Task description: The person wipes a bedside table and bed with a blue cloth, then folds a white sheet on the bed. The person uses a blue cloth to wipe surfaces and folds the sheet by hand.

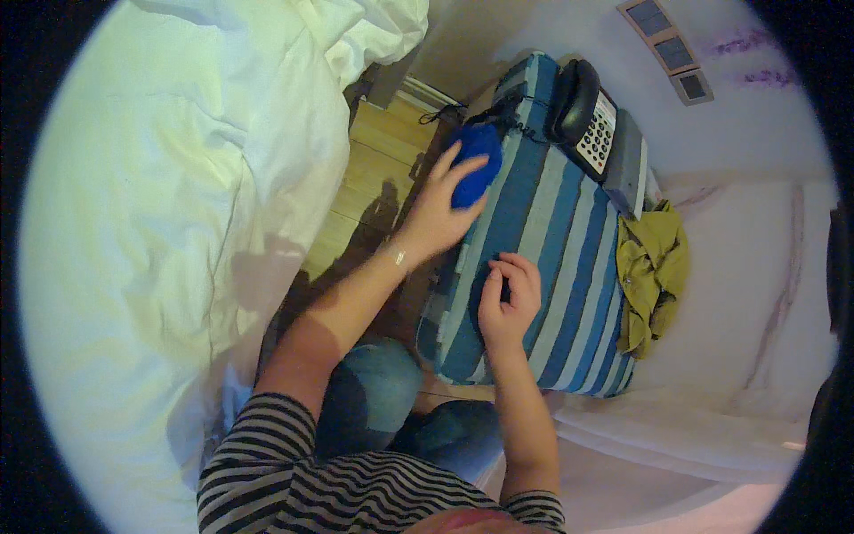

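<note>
My left hand [441, 206] is closed over a bunched blue cloth [479, 165], fingers spread across it. The cloth presses on the near-left edge of a blue and grey striped cushioned bench [550, 200], close to its far end. Over the middle of the same bench hangs my right hand [511, 294], its fingers loosely curled toward the thumb, with nothing visible in them. A black desk telephone [585, 125] with a coiled cord sits at the bench's far right, beyond both hands.
A grey box-like item [628, 165] stands beside the telephone, and a crumpled olive-green cloth [654, 276] drapes over the bench's right edge. White bedding [196, 196] fills the left. Wooden floor [369, 169] shows between bed and bench. Wall sockets [667, 44] are at upper right.
</note>
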Demonstrator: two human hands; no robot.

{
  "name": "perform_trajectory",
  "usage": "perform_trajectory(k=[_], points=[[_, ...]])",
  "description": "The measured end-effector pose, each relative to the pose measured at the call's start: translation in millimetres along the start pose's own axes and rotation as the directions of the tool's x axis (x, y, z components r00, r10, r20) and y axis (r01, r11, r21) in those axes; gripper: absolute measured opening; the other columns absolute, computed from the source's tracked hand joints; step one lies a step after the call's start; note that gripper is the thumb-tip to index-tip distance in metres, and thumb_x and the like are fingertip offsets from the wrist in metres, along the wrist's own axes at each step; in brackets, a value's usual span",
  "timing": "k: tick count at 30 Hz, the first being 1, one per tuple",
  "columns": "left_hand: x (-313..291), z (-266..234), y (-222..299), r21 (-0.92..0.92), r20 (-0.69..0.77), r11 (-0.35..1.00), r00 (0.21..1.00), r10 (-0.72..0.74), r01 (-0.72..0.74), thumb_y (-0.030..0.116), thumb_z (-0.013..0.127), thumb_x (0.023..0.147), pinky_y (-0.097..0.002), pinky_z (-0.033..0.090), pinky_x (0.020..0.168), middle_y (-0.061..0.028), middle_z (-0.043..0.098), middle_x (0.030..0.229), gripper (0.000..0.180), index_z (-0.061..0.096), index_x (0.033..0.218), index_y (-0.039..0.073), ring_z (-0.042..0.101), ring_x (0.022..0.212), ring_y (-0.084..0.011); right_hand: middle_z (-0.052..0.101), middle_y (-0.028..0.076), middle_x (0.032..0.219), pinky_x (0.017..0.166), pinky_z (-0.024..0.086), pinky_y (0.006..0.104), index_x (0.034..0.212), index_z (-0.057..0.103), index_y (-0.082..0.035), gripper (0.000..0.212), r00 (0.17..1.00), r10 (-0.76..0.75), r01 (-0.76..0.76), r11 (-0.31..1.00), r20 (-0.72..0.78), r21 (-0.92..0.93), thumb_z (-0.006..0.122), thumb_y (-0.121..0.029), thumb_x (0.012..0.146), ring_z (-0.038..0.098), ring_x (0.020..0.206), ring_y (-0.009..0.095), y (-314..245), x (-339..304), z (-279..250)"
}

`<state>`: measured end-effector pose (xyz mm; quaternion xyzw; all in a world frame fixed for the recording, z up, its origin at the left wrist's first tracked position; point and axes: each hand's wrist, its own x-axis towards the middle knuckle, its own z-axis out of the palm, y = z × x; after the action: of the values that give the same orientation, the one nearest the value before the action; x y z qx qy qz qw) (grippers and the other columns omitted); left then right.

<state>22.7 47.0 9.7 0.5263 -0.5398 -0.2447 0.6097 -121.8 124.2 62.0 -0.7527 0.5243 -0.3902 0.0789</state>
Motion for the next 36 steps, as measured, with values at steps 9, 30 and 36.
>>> perform_trajectory(k=[9, 30, 36], points=[[-2, 20, -23, -0.397, 0.325, 0.856, 0.923, -0.207, 0.332, 0.018, 0.06, 0.088, -0.033, 0.04, 0.098, -0.0196, 0.043, 0.139, 0.035, 0.057, 0.122, 0.016, 0.05, 0.119, -0.0277, 0.063, 0.012, 0.094, 0.08, 0.044, 0.0364, 0.081, 0.065, -0.006, 0.006, 0.999, -0.043, 0.042, 0.999, -0.003, -0.026, 0.064, -0.006, 0.075, 0.058, 0.088, 0.028, 6, 0, 8], [-191, -104, 163, 0.309, 0.594, 0.923, 0.712, -0.376, 0.229, 0.009, 0.066, 0.077, -0.0385, 0.042, 0.098, -0.0242, 0.037, 0.14, 0.046, 0.057, 0.122, 0.008, 0.05, 0.119, -0.0384, 0.063, 0.013, 0.091, 0.078, 0.047, 0.0335, 0.082, 0.063, -0.002, 0.005, 0.984, 0.112, -0.062, 0.943, -0.136, 0.328, 0.059, -0.003, 0.081, 0.06, 0.086, 0.026, 2, -26, -47], [-84, -70, 159, 0.514, 0.255, 0.82, 0.957, 0.136, -0.253, 0.015, 0.066, 0.079, -0.0488, 0.029, 0.105, -0.0221, 0.038, 0.14, 0.048, 0.054, 0.125, 0.016, 0.036, 0.126, -0.046, 0.061, 0.013, 0.094, 0.08, 0.045, 0.0313, 0.084, 0.061, 0.001, 0.008, 0.96, 0.156, -0.106, 0.971, -0.233, 0.212, 0.055, -0.004, 0.086, 0.058, 0.09, 0.023, 37, -56, -120]])
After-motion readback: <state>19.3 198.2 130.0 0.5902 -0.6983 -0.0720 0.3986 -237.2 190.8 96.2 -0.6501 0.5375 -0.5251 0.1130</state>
